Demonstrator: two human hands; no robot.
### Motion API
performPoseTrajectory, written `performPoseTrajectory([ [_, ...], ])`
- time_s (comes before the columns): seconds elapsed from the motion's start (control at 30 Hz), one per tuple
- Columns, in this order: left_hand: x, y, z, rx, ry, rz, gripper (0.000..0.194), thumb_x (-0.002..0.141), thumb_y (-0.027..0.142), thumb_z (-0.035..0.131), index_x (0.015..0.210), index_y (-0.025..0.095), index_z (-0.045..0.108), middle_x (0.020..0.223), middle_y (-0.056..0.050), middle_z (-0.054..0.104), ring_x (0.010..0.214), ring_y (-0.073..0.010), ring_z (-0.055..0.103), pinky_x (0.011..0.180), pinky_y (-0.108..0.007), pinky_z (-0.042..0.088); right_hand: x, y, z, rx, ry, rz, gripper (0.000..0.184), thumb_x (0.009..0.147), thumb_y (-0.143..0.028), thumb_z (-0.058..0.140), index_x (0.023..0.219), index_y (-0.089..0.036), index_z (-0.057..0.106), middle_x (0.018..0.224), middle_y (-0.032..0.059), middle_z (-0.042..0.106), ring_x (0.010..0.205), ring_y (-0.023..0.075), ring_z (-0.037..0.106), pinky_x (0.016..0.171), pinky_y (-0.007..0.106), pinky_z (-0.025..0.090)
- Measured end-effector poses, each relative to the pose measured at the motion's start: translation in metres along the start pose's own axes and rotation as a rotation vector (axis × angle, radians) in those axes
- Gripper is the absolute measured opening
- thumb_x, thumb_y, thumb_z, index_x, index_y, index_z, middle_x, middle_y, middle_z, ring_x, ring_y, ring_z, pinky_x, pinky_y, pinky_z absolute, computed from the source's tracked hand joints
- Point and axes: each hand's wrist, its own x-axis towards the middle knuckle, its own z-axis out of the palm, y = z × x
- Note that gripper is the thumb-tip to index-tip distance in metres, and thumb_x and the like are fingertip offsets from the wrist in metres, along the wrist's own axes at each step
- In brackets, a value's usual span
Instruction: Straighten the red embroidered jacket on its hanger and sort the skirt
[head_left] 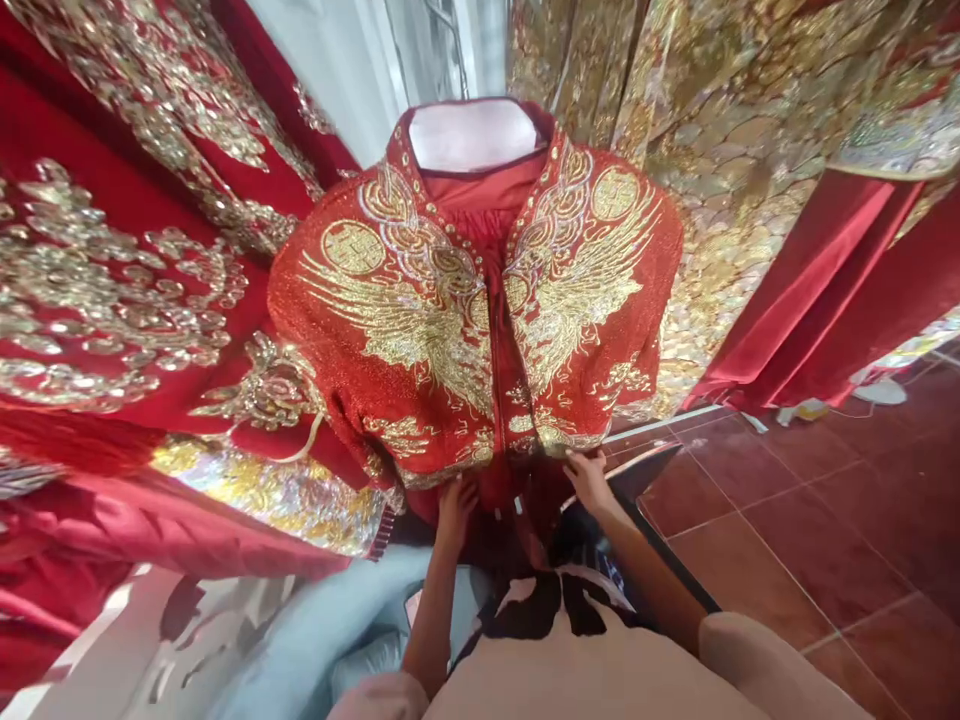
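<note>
A red jacket [480, 310] with gold and silver embroidered phoenix wings hangs on a mannequin torso [474, 133] straight in front of me. Its front edges meet down the middle. My left hand [454, 510] reaches up to the lower hem on the left side, fingers curled into the fabric. My right hand [589, 478] touches the hem on the right side, fingers closed on its edge. A darker red underlayer hangs between my hands.
More red and gold embroidered garments [112, 280] hang close on the left, and a gold-covered gown [742, 150] hangs on the right. Red floor tiles [810, 520] stretch to the right. A dark flat panel [645, 470] lies by my right hand.
</note>
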Motion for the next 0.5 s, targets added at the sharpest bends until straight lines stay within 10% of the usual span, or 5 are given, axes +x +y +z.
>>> performPoseTrajectory([
  [0.27, -0.009, 0.000, 0.031, -0.256, -0.231, -0.102, 0.039, 0.059, 0.037, 0.079, 0.087, 0.019, 0.059, 0.115, -0.010, 0.062, 0.107, -0.0273, 0.060, 0.093, -0.040, 0.045, -0.029, -0.003, 0.001, 0.087, -0.093, 0.233, 0.040, 0.049, -0.023, 0.078, 0.084, -0.020, 0.059, 0.080, 0.0008, 0.069, 0.074, 0.0172, 0.064, 0.069, 0.030, 0.050],
  [0.5, 0.006, -0.006, 0.015, -0.222, -0.036, -0.174, 0.034, 0.065, 0.038, 0.074, 0.089, 0.021, 0.057, 0.108, -0.008, 0.061, 0.104, -0.0229, 0.060, 0.084, -0.035, 0.047, -0.049, -0.011, -0.001, 0.093, -0.125, 0.268, 0.037, 0.053, -0.026, 0.078, 0.087, -0.019, 0.064, 0.082, 0.0020, 0.071, 0.072, 0.0171, 0.066, 0.068, 0.030, 0.052],
])
